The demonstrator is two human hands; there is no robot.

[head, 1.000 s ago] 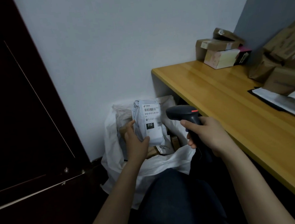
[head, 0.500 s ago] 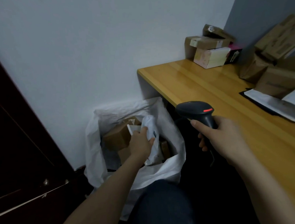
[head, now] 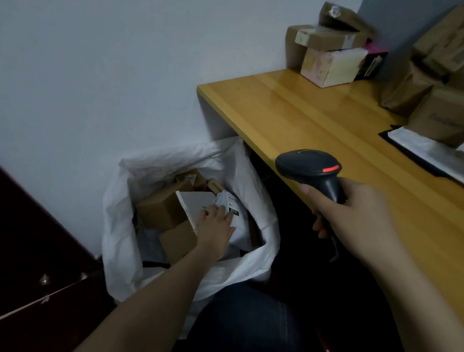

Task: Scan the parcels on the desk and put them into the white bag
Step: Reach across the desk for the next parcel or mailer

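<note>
The white bag (head: 117,212) stands open on the floor, left of the wooden desk (head: 318,119). Inside it lie brown boxes (head: 161,212) and a flat white envelope (head: 197,203). My left hand (head: 215,227) reaches down into the bag, its fingers closed on a white soft parcel (head: 239,230) with a black-and-white label, which rests among the other parcels. My right hand (head: 347,211) grips a black barcode scanner (head: 308,167) by its handle at the desk's front edge. The scanner's head, with a red stripe, points left.
Stacked small boxes (head: 330,65) sit in the desk's far corner against the wall. Brown parcels (head: 442,114) and a flat white mailer (head: 432,157) lie on the desk's right side. A dark door (head: 22,248) is at the left. My knee is below the bag.
My left hand has carried the white parcel from above the bag down into it. My right hand with the scanner has shifted right, toward the desk edge.
</note>
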